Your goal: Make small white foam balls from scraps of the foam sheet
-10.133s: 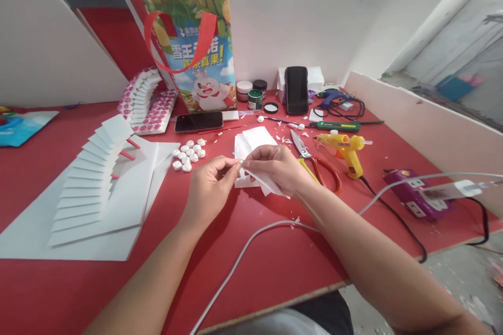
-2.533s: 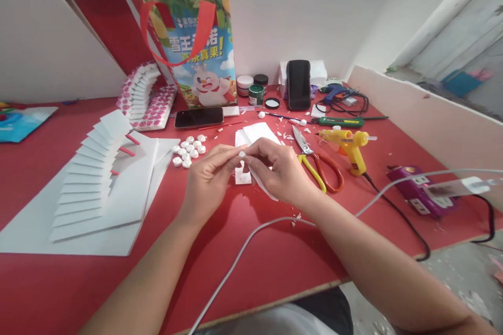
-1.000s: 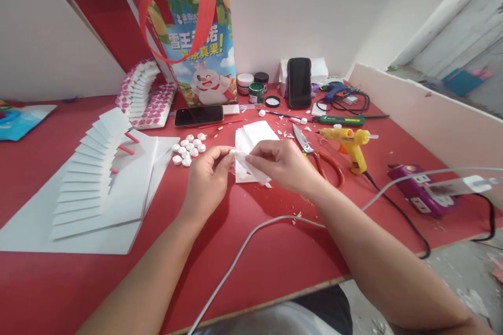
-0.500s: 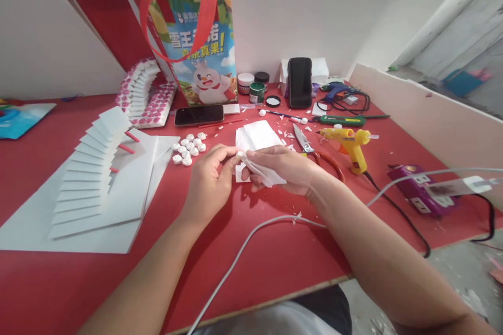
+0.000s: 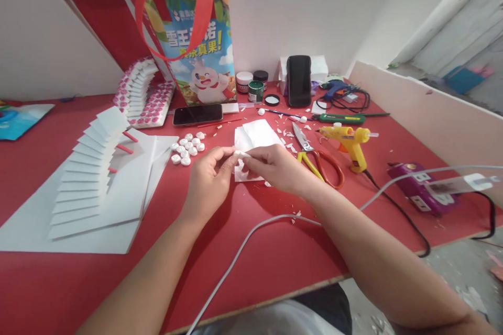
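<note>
Left hand and right hand meet above red table, fingertips pinched together on small white piece. Piece held just over white sheet lying flat. Scissors just right of right hand. White pellets near left hand. Glue gun farther right.
</note>
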The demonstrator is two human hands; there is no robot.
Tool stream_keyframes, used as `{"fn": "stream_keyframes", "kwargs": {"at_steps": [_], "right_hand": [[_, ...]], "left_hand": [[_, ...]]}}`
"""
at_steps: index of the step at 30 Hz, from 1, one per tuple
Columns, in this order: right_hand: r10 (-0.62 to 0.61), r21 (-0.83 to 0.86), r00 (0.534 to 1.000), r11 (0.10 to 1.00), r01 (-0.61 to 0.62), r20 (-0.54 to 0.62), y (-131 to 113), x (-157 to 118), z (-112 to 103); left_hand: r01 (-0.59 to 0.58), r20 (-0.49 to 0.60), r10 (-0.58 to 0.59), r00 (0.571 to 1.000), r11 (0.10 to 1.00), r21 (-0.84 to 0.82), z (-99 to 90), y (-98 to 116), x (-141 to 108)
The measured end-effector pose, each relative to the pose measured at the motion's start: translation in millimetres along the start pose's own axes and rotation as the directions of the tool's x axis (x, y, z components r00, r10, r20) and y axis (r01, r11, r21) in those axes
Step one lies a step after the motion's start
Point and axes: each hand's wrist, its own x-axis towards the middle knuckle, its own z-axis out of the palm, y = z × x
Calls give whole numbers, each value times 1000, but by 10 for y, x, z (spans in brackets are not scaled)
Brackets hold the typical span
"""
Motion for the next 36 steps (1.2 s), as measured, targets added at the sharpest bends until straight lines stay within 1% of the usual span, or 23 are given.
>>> {"fn": "stream_keyframes", "kwargs": {"at_steps": [3, 6, 7, 9, 11, 13, 14, 17, 18, 19, 22, 24, 28, 30, 31, 33, 34, 35, 36], "right_hand": [[-51, -57, 995, 997, 46, -84, 44, 22, -39], [-107, -100, 979, 991, 91, -171, 66, 44, -74], [-109, -114, 976, 989, 89, -187, 69, 50, -75], [-75, -115, 977, 992, 53, -201, 71, 59, -60], [-15, -54, 978, 999, 4, -208, 70, 63, -31], [33, 43, 977, 999, -24, -212, 61, 61, -3], [58, 103, 979, 994, -39, -194, 54, 58, 7], [135, 307, 990, 945, -113, -52, 22, 46, 24], [148, 355, 989, 926, -131, -21, 12, 43, 29], [153, 386, 988, 913, -134, -19, 4, 41, 34], [135, 423, 985, 903, -78, -106, -9, 41, 58], [116, 432, 985, 901, -48, -132, -7, 47, 79], [24, 372, 982, 927, 47, -185, 34, 55, 122], [-34, 298, 974, 949, 102, -223, 68, 43, 134], [-77, 222, 968, 966, 132, -237, 83, 32, 134], [-202, -9, 949, 978, 207, -241, 101, 5, 117], [-269, -125, 937, 961, 246, -224, 102, -7, 100], [-318, -205, 927, 939, 277, -199, 96, -15, 76], [-337, -228, 924, 928, 295, -178, 86, -19, 46]], "left_hand": [[45, -6, -45, 999, 998, -40, -14, -25, 14], [72, 24, -70, 997, 995, -75, -21, -43, 25], [76, 28, -74, 997, 993, -85, -21, -49, 27], [80, 29, -78, 997, 992, -102, -17, -60, 29], [75, 21, -73, 997, 991, -107, -15, -66, 27], [67, 13, -66, 998, 993, -99, -17, -66, 24], [64, 8, -64, 998, 993, -95, -19, -62, 23], [65, 10, -65, 998, 993, -102, -26, -40, 27], [72, 15, -71, 997, 991, -112, -27, -32, 30], [81, 19, -80, 997, 989, -124, -28, -26, 32], [115, 16, -114, 993, 976, -185, -27, -22, 40], [130, 17, -129, 991, 964, -234, -24, -28, 43], [170, 55, -160, 986, 920, -353, -8, -38, 49], [210, 87, -192, 978, 878, -430, 3, -44, 54], [235, 108, -209, 972, 856, -461, 8, -49, 56], [280, 149, -236, 960, 827, -488, 11, -63, 60], [289, 161, -241, 957, 827, -482, 8, -70, 60], [285, 158, -238, 958, 840, -463, 2, -74, 60], [267, 142, -227, 963, 863, -429, -7, -73, 58]]}}
